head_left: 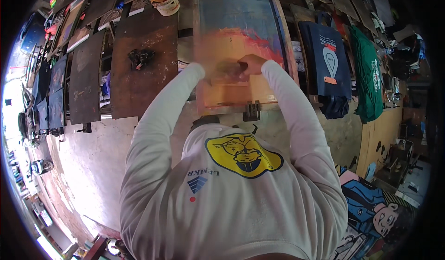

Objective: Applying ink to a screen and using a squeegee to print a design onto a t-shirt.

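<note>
1. Here, a rectangular wood-framed screen (238, 17), streaked blue, red and orange, lies beside the right edge of a scuffed brown board (148, 91).
2. Over the screen's nearer half, the right hand (253, 65) curls its fingers; the left hand (221, 69) blurs. I cannot tell whether either grips anything.
3. A round, paint-smeared bucket (165, 3) stands at the board's far right corner, a crumpled black lump (140, 58) mid-board.

Framed screen (236, 40): slate blue above, orange-yellow below, divided by a ragged red-pink band (259, 40); frame (284, 28), pale brown. Shirt (241, 204): white, bearing a yellow print (245, 156) outlined in navy, a striped blue emblem (198, 185) and a red dot (193, 199). Bag (320, 72): navy with a pale drop motif (330, 58). Cloth (365, 75): green, white-lettered. Bucket (166, 3): orange inside.
</note>
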